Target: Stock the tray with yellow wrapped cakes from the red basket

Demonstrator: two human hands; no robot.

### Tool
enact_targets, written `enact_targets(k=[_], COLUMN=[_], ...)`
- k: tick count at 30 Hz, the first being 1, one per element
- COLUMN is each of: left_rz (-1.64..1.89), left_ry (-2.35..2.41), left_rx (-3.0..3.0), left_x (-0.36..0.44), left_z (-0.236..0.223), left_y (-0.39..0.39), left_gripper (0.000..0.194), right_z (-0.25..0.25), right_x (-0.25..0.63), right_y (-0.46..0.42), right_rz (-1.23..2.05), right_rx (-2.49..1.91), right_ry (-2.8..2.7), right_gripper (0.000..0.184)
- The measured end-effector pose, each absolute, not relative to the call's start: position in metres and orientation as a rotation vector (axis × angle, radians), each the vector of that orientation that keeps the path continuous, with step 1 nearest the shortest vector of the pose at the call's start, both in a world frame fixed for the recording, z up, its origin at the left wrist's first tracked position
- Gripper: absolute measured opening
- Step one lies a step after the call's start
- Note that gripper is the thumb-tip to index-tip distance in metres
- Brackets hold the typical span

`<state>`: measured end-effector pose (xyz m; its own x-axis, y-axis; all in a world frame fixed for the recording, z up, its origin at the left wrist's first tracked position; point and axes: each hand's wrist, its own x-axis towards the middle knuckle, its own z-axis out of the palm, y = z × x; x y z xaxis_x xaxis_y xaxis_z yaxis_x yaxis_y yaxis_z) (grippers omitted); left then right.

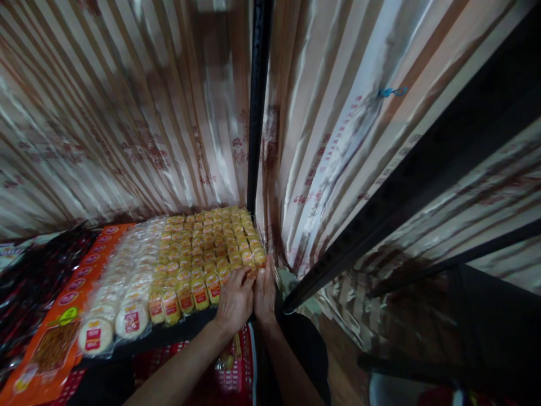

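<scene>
Head view: both hands meet at the near right corner of the yellow packets [211,248] on the shelf [169,335]. Left hand [235,301] and right hand [265,293] pinch packets there, fingers curled. White packets [127,282] lie alongside; striped curtains [127,113] hang behind.
</scene>
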<state>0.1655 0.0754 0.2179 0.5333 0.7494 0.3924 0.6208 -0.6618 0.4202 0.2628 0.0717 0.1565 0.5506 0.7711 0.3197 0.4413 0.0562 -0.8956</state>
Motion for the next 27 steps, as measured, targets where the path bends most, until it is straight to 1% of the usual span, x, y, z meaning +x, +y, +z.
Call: enact_targets(k=[5, 8, 13, 18, 23, 27], left_rz=[0.907, 0.949, 0.930, 0.967, 0.901, 0.755], left_ry=[1.146, 1.189, 1.138, 1.162, 1.265, 1.377], left_rx=[2.502, 2.494, 2.426, 2.259, 1.980, 1.790], left_x=[0.159, 0.150, 0.124, 0.092, 0.065, 0.045], left_z=[0.206, 0.194, 0.184, 0.183, 0.166, 0.145], left_y=[0.060, 0.049, 0.030, 0.008, -0.027, -0.049], left_gripper=[0.041, 0.040, 0.042, 0.035, 0.034, 0.035], right_z=[0.156, 0.157, 0.161, 0.165, 0.169, 0.181], right_x=[0.262, 0.262, 0.264, 0.266, 0.265, 0.253], right_y=[0.070, 0.068, 0.064, 0.061, 0.057, 0.033], right_rz=[0.319, 0.260, 0.281, 0.311, 0.274, 0.147], right_rx=[-1.587, -1.586, -1.596, -1.586, -1.575, -1.549], right_ry=[-1.137, -1.127, -1.079, -1.070, -1.120, -1.193], right_gripper=[0.054, 0.054, 0.053, 0.052, 0.051, 0.049])
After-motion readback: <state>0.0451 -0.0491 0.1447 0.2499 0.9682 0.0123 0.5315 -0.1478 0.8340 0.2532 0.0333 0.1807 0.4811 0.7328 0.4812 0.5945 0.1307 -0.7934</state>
